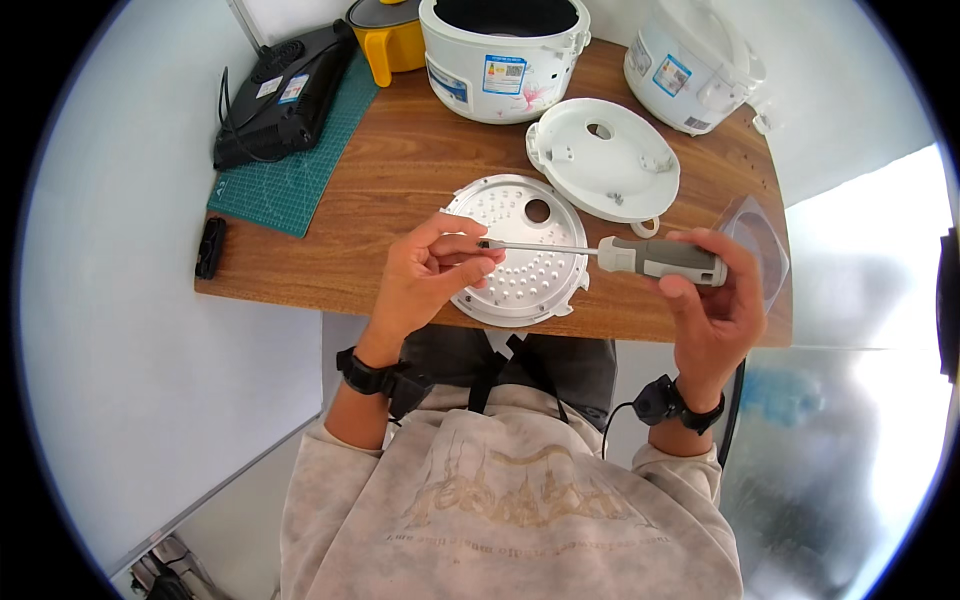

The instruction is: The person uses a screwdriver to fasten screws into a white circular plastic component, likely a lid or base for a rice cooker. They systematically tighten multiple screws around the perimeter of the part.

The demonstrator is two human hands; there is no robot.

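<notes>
My right hand point(722, 300) grips the grey and white handle of a screwdriver point(665, 260), held level with its shaft running left. The tip reaches the fingers of my left hand point(428, 268), which pinch a small dark piece point(487, 244) there; whether it is a screw or a bit I cannot tell. Below the shaft lies a round silver metal plate point(530, 290) with raised dots and one hole, close to the table's front edge. Just behind it rests a white round lid part point(610, 170), with small bits lying on it.
On the wooden table point(390, 150) stand an open white rice cooker point(505, 75), another white cooker point(690, 70) and a yellow pot point(395, 45). A black device point(285, 100) sits on a green cutting mat point(265, 200), a black object point(211, 248) near it. A clear plastic tray point(760, 245) is at right.
</notes>
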